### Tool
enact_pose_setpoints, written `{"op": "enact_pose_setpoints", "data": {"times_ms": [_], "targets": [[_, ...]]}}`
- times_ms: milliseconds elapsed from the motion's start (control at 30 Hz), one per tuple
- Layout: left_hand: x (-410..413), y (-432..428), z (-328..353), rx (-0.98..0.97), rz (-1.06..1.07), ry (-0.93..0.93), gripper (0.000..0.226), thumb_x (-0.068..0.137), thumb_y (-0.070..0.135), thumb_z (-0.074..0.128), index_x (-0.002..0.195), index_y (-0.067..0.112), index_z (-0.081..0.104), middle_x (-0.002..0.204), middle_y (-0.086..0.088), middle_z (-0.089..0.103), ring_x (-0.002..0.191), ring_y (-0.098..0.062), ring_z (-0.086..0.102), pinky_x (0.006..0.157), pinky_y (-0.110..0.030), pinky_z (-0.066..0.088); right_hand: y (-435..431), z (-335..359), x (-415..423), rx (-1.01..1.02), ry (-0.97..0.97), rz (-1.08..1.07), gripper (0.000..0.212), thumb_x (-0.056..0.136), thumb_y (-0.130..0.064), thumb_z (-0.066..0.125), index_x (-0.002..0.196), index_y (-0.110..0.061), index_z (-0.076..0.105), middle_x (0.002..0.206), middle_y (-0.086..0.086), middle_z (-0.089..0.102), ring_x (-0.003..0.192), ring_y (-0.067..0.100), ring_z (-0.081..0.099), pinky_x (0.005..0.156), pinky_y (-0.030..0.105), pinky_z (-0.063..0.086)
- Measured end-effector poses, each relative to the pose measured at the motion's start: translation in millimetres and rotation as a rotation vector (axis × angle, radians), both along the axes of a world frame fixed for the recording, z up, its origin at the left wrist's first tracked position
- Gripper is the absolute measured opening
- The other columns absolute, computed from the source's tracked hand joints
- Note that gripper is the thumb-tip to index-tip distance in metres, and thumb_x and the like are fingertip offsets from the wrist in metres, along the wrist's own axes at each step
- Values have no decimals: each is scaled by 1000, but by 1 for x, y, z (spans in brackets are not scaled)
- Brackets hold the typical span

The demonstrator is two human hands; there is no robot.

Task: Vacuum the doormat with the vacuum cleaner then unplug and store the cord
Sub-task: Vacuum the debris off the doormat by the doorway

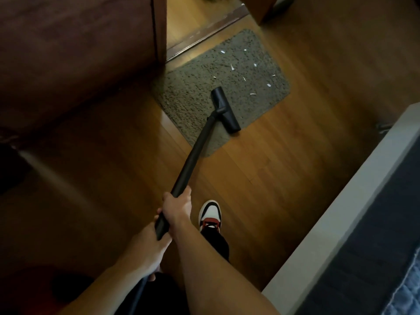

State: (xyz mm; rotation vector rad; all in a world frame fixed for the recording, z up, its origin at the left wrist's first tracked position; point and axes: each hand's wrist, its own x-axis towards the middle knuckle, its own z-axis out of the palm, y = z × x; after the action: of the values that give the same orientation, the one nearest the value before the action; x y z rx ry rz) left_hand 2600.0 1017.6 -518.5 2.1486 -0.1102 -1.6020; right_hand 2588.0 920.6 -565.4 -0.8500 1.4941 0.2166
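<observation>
At the left, beside the dark wooden cabinet [75, 53], the rear end of the vacuum wand [195, 151] is being gripped by the left hand [148, 248], its fingers [157, 215] curled round the tube. A dark hose [138, 292] is being trailed down from that hand. Just ahead on the wand, the right hand [178, 206] is being wrapped round it, fingers closed tight on the tube.

The wand is being angled forward over the wooden floor [272, 167] to the doormat [193, 96], which is lying before the door threshold [204, 30]. The floor head [225, 110] is being rested on the mat's near right part, its near end close to the mat's edge. White paper scraps [233, 67] are lying beyond and to the right of the head, so vacuuming is judged as under way with that part left to be done.

For a clean pass, the head should be kept flat on the pile and pushed slowly toward the scraps in overlapping strokes. Light pressure is advised, since a loose mat could be dragged or bunched against the threshold. A sneaker [210, 214] is being planted near the mat, and a bed [341, 223] is bordering the right side. The cord and plug are not being shown.
</observation>
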Motion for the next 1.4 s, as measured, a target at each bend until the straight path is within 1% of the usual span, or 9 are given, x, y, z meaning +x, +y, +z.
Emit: {"op": "enact_pose_setpoints", "data": {"times_ms": [67,133,400,567,667,833,1100,1200,1400], "targets": [[2,16,4,-15,44,58,15,100,29,51,102,16,58,65,-2,60,47,-10,56,45,-24,41,15,3,3,1,3,31,61,100,-15,53,153,-28,25,88,9,61,50,11,58,46,27,53],[4,27,4,-19,81,98,15,100,30,51,106,18,57,65,-4,61,43,-12,56,44,-26,42,25,7,7,5,7,66,63,100,-15,53,154,-28,23,91,9,62,50,11,58,46,25,52],[25,32,-7,-44,149,64,16,99,29,51,111,24,59,90,1,67,79,-15,64,69,-30,48,24,8,36,-36,-26,147,59,99,-16,55,150,-25,26,89,9,61,53,14,60,48,29,54],[34,4,-15,-42,169,-9,11,98,24,52,106,19,59,71,-4,59,56,-15,55,50,-27,41,0,-8,49,-46,-44,177,55,98,-14,55,146,-24,31,86,9,62,48,11,60,49,29,55],[36,-20,-17,-28,184,-31,13,98,27,53,109,22,57,74,-7,63,58,-18,60,48,-27,44,-21,-16,52,-49,-41,168,53,98,-15,56,144,-23,33,87,9,62,44,9,60,50,29,55],[37,-67,-13,17,169,-58,14,98,31,52,102,18,56,65,-4,58,44,-13,54,41,-25,41,-65,-25,56,-45,-51,163,51,97,-15,56,142,-24,35,90,11,64,44,11,60,50,30,55],[49,-143,-26,106,111,-96,21,98,42,49,103,22,55,69,-3,63,46,-13,59,39,-22,42,-140,-40,65,-46,-74,168,53,97,-15,55,144,-27,34,87,9,61,42,12,57,49,30,54],[49,-161,-28,81,153,-28,18,99,38,50,104,22,55,65,-2,62,42,-13,57,40,-24,42,-159,-46,65,-81,-52,193,52,96,-15,57,142,-28,36,89,8,62,41,11,57,48,29,53],[33,-169,-39,17,253,74,29,99,37,50,125,25,49,70,3,60,40,-7,54,40,-22,41,-166,-60,48,-136,-35,226,62,94,-13,62,148,-31,35,85,10,64,44,12,59,47,30,53]]}}
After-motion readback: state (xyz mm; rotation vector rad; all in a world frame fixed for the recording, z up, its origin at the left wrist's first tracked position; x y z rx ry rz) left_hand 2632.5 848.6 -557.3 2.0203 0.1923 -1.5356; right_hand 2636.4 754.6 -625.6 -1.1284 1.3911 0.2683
